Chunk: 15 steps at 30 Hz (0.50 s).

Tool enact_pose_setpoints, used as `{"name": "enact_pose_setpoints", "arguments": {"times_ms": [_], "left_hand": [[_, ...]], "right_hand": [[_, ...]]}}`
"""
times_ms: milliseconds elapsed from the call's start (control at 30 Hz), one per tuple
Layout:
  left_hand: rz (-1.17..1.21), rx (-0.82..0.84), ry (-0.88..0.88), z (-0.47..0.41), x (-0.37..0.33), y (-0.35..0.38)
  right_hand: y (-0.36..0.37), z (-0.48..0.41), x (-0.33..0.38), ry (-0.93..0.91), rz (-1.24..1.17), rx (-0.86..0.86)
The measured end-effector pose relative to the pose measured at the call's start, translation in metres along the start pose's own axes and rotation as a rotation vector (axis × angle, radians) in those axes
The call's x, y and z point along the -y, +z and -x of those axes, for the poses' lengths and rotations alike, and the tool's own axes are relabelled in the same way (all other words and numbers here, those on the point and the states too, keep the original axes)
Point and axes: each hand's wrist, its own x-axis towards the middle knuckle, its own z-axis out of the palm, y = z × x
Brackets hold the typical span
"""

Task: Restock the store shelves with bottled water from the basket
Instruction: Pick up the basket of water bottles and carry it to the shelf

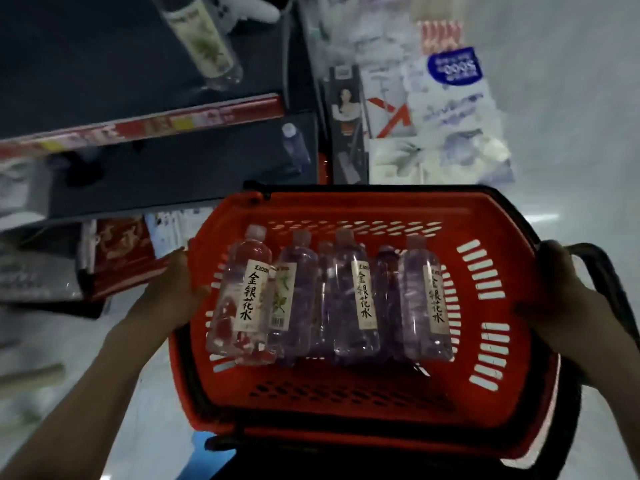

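I hold one basket (381, 202).
My left hand (169, 289) and right hand (568, 289) each clasp its rim; six bottles (356, 299) lie between them, two shelf bottles (204, 39) beyond.

There was one red basket (485, 216), and in it lay six bottles (356, 296) in a row. Two of them were dark and half hidden, so the count was unsure. Two shelves showed, an upper shelf (86, 64) and a lower shelf (190, 168), each with one bottle: a tall bottle (204, 43) above and a small bottle (294, 147) below. Two hands showed, the left hand (173, 289) and the right hand (554, 289). The packs (446, 109) were too blurred to count.
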Motion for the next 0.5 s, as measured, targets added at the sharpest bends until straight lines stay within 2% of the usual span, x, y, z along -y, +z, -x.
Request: {"name": "enact_pose_setpoints", "arguments": {"times_ms": [67,167,267,433,500], "left_hand": [[-0.018,0.004,0.061,-0.029,-0.011,-0.01],[-0.071,0.104,0.145,-0.065,-0.015,-0.016],[-0.12,0.141,0.312,-0.108,-0.013,-0.019],[-0.204,0.26,0.489,-0.146,0.016,-0.009],[-0.263,0.308,0.478,-0.154,0.036,-0.001]], "right_hand": [[0.014,0.014,0.001,0.105,-0.068,-0.059],[0.045,0.045,0.001,0.246,-0.178,-0.166],[0.103,0.086,-0.014,0.274,-0.264,-0.285],[0.208,0.161,-0.026,0.554,-0.313,-0.383],[0.236,0.176,-0.031,0.604,-0.314,-0.358]]}}
